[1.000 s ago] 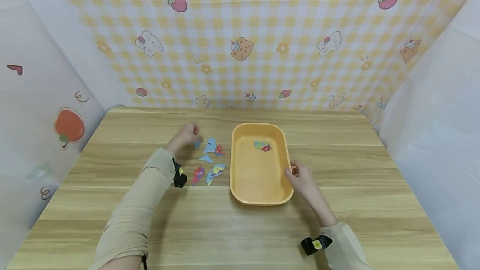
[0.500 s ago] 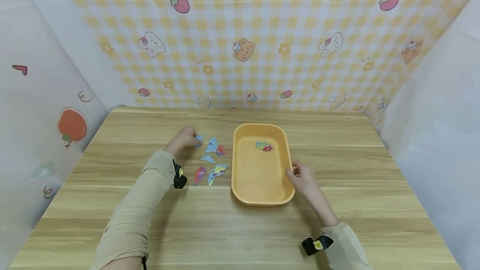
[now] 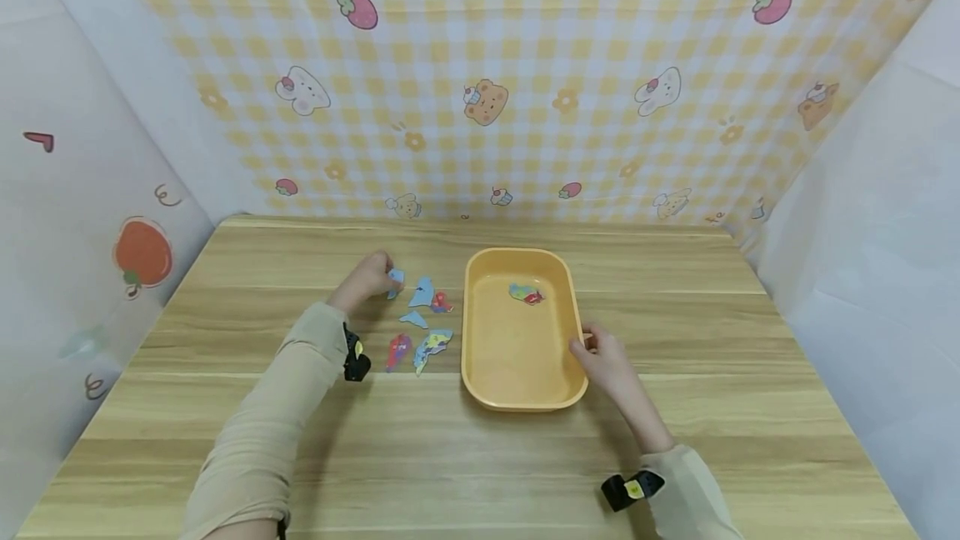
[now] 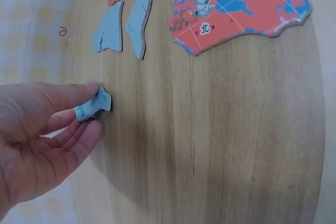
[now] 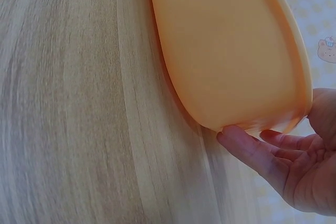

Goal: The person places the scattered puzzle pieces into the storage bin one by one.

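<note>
My left hand (image 3: 367,275) pinches a small light-blue puzzle piece (image 4: 94,106) between thumb and fingers, just above the wooden table (image 3: 480,457); the same piece (image 3: 395,278) shows in the head view. Several more puzzle pieces (image 3: 420,323) lie to its right, among them a red and blue one (image 4: 236,9). An orange tray (image 3: 480,357) stands at the middle with one colourful piece (image 3: 525,293) inside. My right hand (image 3: 603,357) holds the tray's right rim; its fingers (image 5: 247,148) curl under the edge (image 5: 262,121).
Checked yellow cloth with cartoon prints (image 3: 487,98) walls the back, and pale panels (image 3: 877,215) close both sides. A black wrist camera (image 3: 356,357) sits on my left sleeve, another (image 3: 632,488) on my right.
My left hand has lifted the small blue piece off the table and turned it slightly toward the other pieces. The right hand stays on the tray.
</note>
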Available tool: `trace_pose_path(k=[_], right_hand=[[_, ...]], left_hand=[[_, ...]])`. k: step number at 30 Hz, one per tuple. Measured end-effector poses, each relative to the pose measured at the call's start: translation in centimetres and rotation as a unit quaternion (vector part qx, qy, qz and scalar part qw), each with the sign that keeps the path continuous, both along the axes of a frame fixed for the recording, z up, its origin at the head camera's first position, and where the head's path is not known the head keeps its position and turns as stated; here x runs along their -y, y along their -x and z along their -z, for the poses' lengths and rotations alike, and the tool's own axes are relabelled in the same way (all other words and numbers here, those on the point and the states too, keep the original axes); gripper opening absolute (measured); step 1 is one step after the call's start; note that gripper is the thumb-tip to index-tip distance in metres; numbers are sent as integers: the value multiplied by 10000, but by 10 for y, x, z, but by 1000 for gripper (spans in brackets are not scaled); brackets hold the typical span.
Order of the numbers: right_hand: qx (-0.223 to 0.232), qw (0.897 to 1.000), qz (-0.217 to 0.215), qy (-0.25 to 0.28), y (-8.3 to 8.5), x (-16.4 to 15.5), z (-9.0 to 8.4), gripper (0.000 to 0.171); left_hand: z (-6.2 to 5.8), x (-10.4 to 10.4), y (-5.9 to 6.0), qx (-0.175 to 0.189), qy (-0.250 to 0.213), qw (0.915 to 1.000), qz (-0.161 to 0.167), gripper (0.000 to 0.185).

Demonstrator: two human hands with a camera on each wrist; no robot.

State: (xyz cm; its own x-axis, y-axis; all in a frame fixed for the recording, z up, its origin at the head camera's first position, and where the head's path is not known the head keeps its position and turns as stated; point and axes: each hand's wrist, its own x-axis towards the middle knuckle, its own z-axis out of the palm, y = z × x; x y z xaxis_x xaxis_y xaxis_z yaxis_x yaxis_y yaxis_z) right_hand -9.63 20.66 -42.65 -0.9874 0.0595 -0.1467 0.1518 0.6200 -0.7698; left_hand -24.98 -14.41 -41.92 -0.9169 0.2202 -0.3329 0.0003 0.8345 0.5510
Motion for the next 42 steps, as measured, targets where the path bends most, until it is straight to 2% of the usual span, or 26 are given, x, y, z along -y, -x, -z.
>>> trace_pose_path(k=[3, 4, 7, 10, 11, 14, 17, 22, 26, 34, 42], right_hand=[[19, 10000, -14, 10, 0, 0, 0, 33], [21, 10000, -9, 7, 0, 0, 0, 33], [63, 10000, -24, 15, -1, 0, 1, 33], [82, 10000, -13, 18, -1, 1, 1, 32], [91, 10000, -19, 27, -1, 1, 1, 32], [95, 9999, -10, 39, -2, 1, 2, 32], [114, 9999, -12, 52, -2, 1, 2, 33], [178, 9998, -13, 89, -1, 0, 1, 36], [178, 9998, -72, 34, 0, 0, 0, 37], [137, 9998, -118, 17, 1, -1, 0, 37], [186, 9998, -101, 7, 1, -1, -1, 36]], left_hand=[[14, 8, 12, -136, -126, 9997, 129, 30], [30, 17, 22, -370, -408, 9981, 258, 27], [39, 24, 29, -493, -562, 9965, 368, 24], [29, 24, 20, -415, -771, 9958, 282, 23], [12, 17, 9, -237, -601, 9978, 169, 24], [-2, 14, -2, -232, -730, 9969, 169, 26], [-10, 13, -7, -290, -841, 9958, 206, 27], [-15, 7, 0, -384, -1203, 9916, 297, 28], [-24, -5, 4, -328, -1455, 9881, 367, 30], [-49, -38, 0, -361, -1533, 9852, 683, 29], [-56, -73, -5, -455, -1948, 9761, 844, 25]])
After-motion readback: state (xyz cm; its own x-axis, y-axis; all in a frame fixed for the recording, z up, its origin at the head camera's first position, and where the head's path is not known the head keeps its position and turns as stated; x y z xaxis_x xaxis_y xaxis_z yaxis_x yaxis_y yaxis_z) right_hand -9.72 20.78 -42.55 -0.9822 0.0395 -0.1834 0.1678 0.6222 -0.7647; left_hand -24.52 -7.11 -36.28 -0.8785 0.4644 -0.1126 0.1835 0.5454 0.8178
